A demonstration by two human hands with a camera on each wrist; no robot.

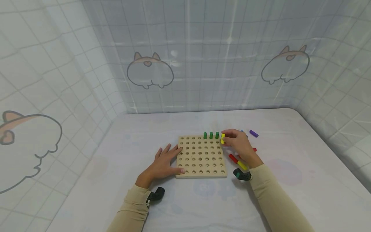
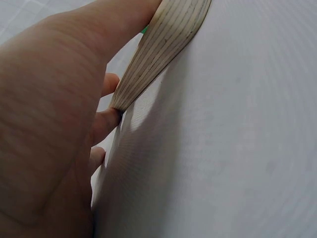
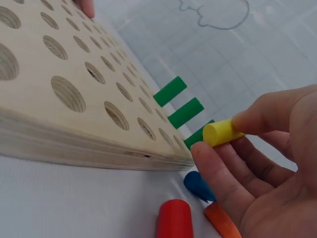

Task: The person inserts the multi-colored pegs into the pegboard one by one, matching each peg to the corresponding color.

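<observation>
Over pegboard, right hand apparently pinches yellow peg.

White table with a wooden pegboard flat on it, loose pegs just right of it: purple, red, yellow.

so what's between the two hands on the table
The wooden pegboard, in the head view. The left hand rests flat at its left edge; the right hand pinches a yellow peg at its far right corner.
</observation>
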